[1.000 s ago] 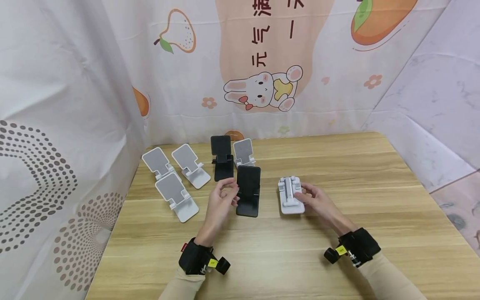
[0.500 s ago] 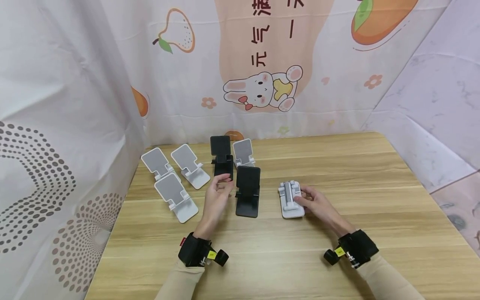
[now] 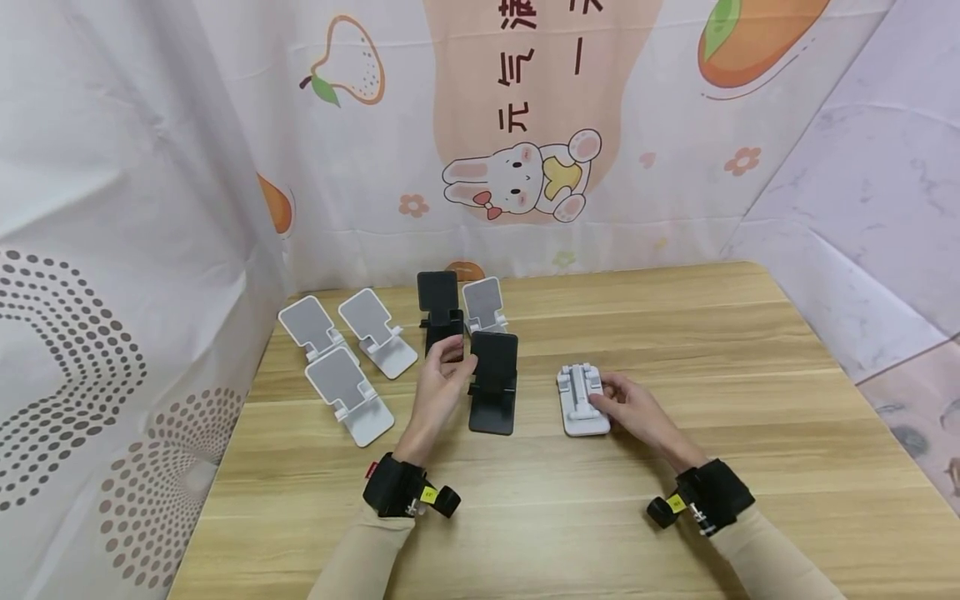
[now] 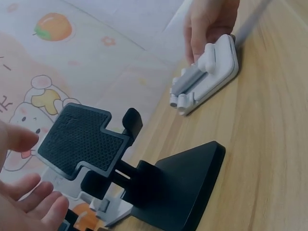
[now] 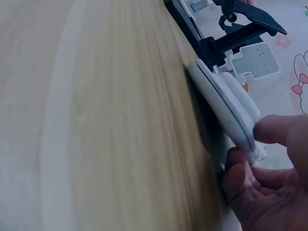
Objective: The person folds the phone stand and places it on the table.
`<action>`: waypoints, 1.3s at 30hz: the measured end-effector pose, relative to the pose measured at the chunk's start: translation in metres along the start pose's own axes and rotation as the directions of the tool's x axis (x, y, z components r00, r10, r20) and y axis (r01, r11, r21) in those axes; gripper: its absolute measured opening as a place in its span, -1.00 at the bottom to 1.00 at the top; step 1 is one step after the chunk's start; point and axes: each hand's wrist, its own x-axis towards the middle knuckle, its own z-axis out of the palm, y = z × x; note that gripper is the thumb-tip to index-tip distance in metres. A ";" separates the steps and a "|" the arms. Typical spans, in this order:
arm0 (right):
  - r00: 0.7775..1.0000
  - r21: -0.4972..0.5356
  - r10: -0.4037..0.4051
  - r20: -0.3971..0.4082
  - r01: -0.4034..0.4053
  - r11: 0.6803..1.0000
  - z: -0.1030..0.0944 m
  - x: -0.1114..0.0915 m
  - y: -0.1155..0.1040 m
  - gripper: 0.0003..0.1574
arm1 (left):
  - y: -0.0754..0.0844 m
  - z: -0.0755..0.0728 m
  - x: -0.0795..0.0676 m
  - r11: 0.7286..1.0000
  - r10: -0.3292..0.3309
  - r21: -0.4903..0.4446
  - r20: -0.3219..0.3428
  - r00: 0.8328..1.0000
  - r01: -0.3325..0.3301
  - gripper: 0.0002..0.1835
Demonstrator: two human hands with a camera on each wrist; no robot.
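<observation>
My right hand (image 3: 636, 408) pinches a folded white phone stand (image 3: 582, 402) by its right edge, thumb on top and fingertips underneath in the right wrist view. Next to the upright plate of a black phone stand (image 3: 493, 392), my left hand (image 3: 441, 379) has its fingers relaxed and holds nothing. The left wrist view shows the thumb and fingertips (image 4: 45, 202) beside that stand's textured plate. A second black phone stand (image 3: 438, 292) is behind, its base partly covered by my left hand. An unfolded white stand (image 3: 483, 300) is partly hidden by the nearer black one.
Three unfolded white phone stands stand at the left: one at the back (image 3: 306, 320), one to its right (image 3: 366, 313) and one nearer (image 3: 339, 379). All rest on the wooden table (image 3: 697, 333). A printed curtain (image 3: 637, 242) hangs along the back edge.
The folded white stand has shifted slightly toward me in my right hand's hold. My left hand moved a little left from the nearer black stand, then back toward its plate.
</observation>
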 end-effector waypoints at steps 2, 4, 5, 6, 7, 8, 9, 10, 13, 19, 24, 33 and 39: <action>1.000 -0.045 -0.014 -0.019 0.013 0.999 0.000 0.000 0.001 -0.33 | -0.001 0.002 0.003 1.000 0.007 0.001 0.037 0.999 -0.007 -0.43; 0.999 -0.067 -0.022 -0.025 0.020 0.998 0.000 0.000 0.002 -0.33 | -0.002 0.003 0.006 1.000 0.013 -0.005 0.064 0.998 -0.013 -0.39; 0.999 -0.076 -0.026 -0.027 0.023 0.997 -0.001 0.000 0.003 -0.34 | -0.002 0.004 0.008 1.000 0.015 -0.007 0.076 0.997 -0.015 -0.38; 0.999 -0.083 -0.031 -0.027 0.028 0.996 -0.001 0.000 0.004 -0.34 | -0.002 0.005 0.009 1.000 0.015 -0.013 0.086 0.996 -0.014 -0.37; 0.999 -0.090 -0.034 -0.026 0.032 0.995 -0.001 0.000 0.004 -0.35 | -0.002 0.006 0.011 1.000 0.011 -0.017 0.095 0.995 -0.009 -0.37; 0.999 -0.098 -0.040 -0.024 0.038 0.994 -0.002 0.000 0.004 -0.36 | -0.002 0.006 0.012 1.000 0.006 -0.019 0.103 0.995 -0.004 -0.37; 0.999 -0.102 -0.042 -0.023 0.040 0.994 -0.002 -0.001 0.004 -0.37 | -0.002 0.007 0.013 1.000 -0.002 -0.019 0.109 0.994 0.004 -0.38; 0.999 -0.110 -0.050 -0.021 0.047 0.993 -0.002 -0.001 0.004 -0.38 | -0.003 0.008 0.014 1.000 -0.009 -0.017 0.115 0.993 0.011 -0.39; 0.998 -0.124 -0.061 -0.031 0.057 0.991 -0.002 -0.003 0.003 -0.41 | -0.004 0.010 0.016 1.000 -0.022 -0.017 0.119 0.993 0.025 -0.42; 0.980 -0.166 -0.127 -0.156 0.101 0.981 -0.002 -0.005 -0.002 -0.49 | -0.005 0.012 0.021 1.000 -0.012 -0.024 0.119 0.993 0.015 -0.49; 0.953 -0.135 -0.202 -0.225 0.174 0.975 -0.001 -0.008 -0.011 -0.51 | -0.002 0.013 0.023 1.000 0.025 -0.018 0.108 0.994 -0.024 -0.62; 0.923 0.021 -0.300 -0.242 0.315 0.949 0.014 -0.013 -0.033 -0.60 | 0.003 0.013 0.020 0.999 -0.025 -0.025 0.043 0.999 0.026 -0.68; 0.939 0.116 -0.278 -0.205 0.305 0.945 0.023 -0.013 -0.043 -0.62 | 0.010 0.014 0.015 1.000 -0.011 -0.028 0.032 0.999 0.012 -0.68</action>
